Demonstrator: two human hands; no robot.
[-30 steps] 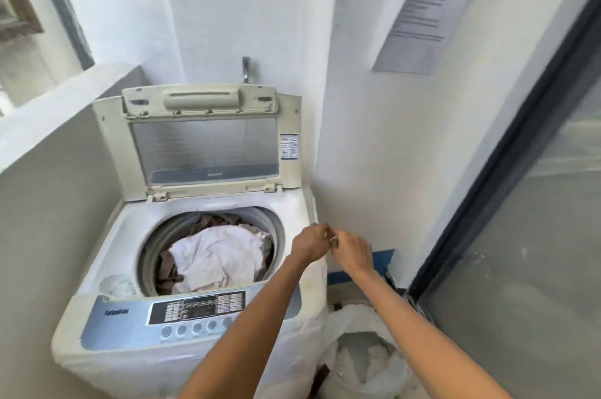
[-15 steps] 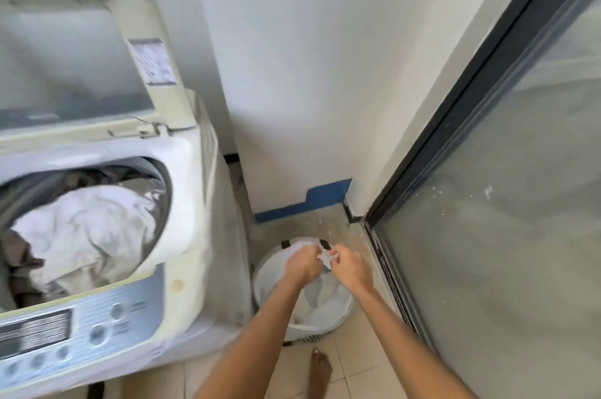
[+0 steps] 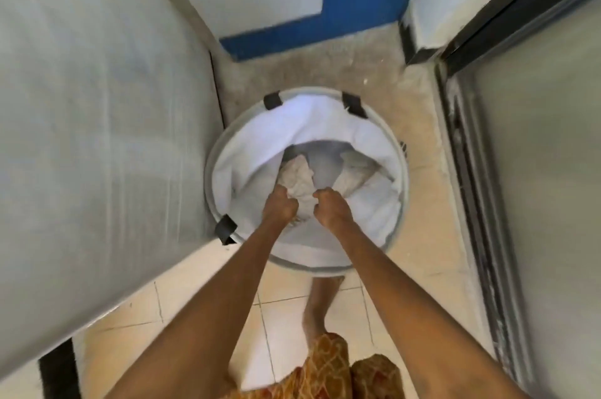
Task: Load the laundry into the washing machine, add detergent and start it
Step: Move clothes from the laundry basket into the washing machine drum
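A round white laundry basket [image 3: 224, 151] with black strap loops stands on the floor, lined with white fabric. Inside lies a crumpled off-white cloth [image 3: 297, 182], with another pale piece [image 3: 353, 175] to its right. My left hand [image 3: 279, 208] and my right hand [image 3: 331, 210] are both down in the basket, fingers curled, gripping the near end of the off-white cloth. The washing machine's white side panel [image 3: 97, 122] fills the left of the view; its tub and controls are out of frame.
A dark-framed sliding glass door [image 3: 536, 171] runs along the right. A white wall with a blue painted base [image 3: 325, 18] closes the far end. My bare foot [image 3: 317, 310] stands on the beige tiles just in front of the basket.
The view has swung from the machine's open tub down to the floor. Both hands have dropped into the basket and taken hold of the off-white cloth.
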